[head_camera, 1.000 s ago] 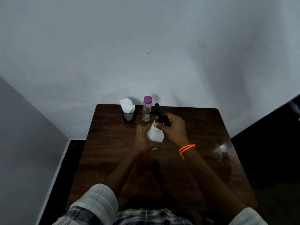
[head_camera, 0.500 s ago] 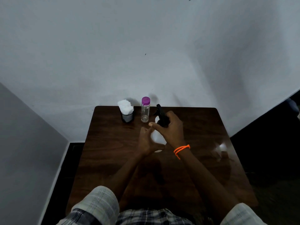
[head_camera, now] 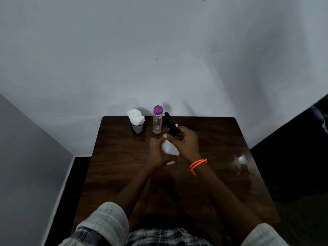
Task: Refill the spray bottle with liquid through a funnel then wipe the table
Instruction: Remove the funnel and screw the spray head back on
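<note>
Right now the left hand (head_camera: 159, 153) holds the white spray bottle (head_camera: 168, 150) on the surface (head_camera: 221, 139) — the right hand (head_camera: 184, 142) has its grip around the black top (head_camera: 173, 127). Next, probably twist it off (no funnel in sight).

- The desk (head_camera: 113, 174) in front of me is dark brown wood with rounded far corners, its far edge against the wall.
- At about 11 o'clock, near the far edge, a black mesh cup (head_camera: 138, 128) stands with white tissues (head_camera: 135, 116) in it.
- Just beside it, toward 12 o'clock, a clear bottle (head_camera: 157, 124) with a purple cap stands upright.
- At 2 o'clock the bare top shows a bright glare patch (head_camera: 240, 159).
</note>
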Available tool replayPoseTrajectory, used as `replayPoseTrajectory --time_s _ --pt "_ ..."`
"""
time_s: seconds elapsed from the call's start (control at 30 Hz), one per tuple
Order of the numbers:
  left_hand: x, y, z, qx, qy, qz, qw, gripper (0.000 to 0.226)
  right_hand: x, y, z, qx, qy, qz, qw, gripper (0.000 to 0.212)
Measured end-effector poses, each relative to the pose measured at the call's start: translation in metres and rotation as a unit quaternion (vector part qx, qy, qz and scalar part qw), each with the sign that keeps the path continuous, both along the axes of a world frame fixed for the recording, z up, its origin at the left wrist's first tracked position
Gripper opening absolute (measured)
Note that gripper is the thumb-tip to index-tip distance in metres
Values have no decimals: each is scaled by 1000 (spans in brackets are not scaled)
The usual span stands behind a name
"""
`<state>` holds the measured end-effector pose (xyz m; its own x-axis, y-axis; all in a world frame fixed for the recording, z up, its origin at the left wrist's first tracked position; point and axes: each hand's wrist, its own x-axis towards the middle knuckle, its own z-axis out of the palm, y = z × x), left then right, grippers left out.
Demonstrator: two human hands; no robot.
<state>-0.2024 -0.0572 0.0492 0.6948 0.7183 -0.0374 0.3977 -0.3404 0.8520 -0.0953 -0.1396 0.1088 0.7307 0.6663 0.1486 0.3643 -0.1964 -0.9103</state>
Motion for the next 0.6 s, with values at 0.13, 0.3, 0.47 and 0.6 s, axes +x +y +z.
replayPoseTrajectory --time_s 0.13,0.3,0.47,0.6 --pt "-1 -1 -2 4 -4 -16 1000 90 -3 3 -1 1 -22 -25 999 44" --pt "-3 1 -4 1 4 -15 1000 90 2 3 -7 -7 13 20 1000 41" --pt "-4 5 -4 2 10 -2 1000 90 3 4 -5 -8 11 24 1000 24" --pt "-2 5 -6 -1 11 11 1000 87 2 8 -4 -25 -19 7 999 28"
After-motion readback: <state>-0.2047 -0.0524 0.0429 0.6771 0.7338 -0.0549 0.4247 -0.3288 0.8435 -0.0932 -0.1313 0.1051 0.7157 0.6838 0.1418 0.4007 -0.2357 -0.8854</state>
